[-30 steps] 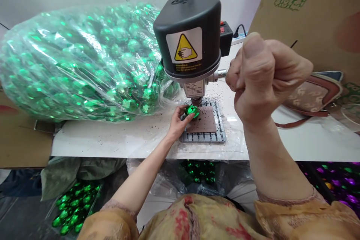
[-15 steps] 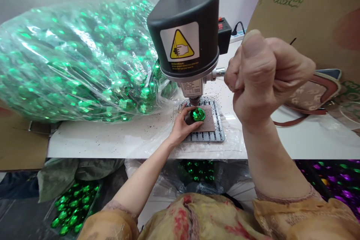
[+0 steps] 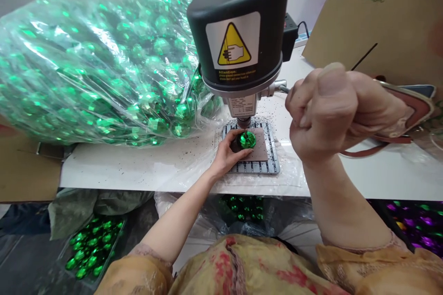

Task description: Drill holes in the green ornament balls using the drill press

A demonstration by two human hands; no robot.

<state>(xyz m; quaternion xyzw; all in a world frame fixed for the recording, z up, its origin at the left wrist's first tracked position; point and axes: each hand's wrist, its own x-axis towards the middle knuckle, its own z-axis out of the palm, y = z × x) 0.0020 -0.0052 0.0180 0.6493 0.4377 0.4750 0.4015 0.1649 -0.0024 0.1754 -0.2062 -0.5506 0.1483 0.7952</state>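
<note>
A shiny green faceted ball [image 3: 248,139] rests on the brown board [image 3: 259,154] on the slotted metal base [image 3: 274,159] of a black drill press [image 3: 238,18]. My left hand [image 3: 230,152] grips the ball from its left side, thumb in front and fingers behind. The drill chuck [image 3: 244,122] is right above the ball, with the bit at or very near its top. On the right, my right hand [image 3: 321,110] is closed in a fist round the press's feed handle [image 3: 282,87], most of which is hidden by the fingers.
A big clear bag of green balls [image 3: 104,73] lies on the white table [image 3: 114,170] at left. Below the edge are a tub of green balls [image 3: 92,249] and purple ones [image 3: 422,223]. A cardboard box [image 3: 391,23] and a handbag [image 3: 420,106] stand at right. Dark shavings litter the base.
My left hand has set the ball down on the board under the chuck, turning a dark-centred side up. My right fist has lowered slightly with the handle. The view has shifted a little.
</note>
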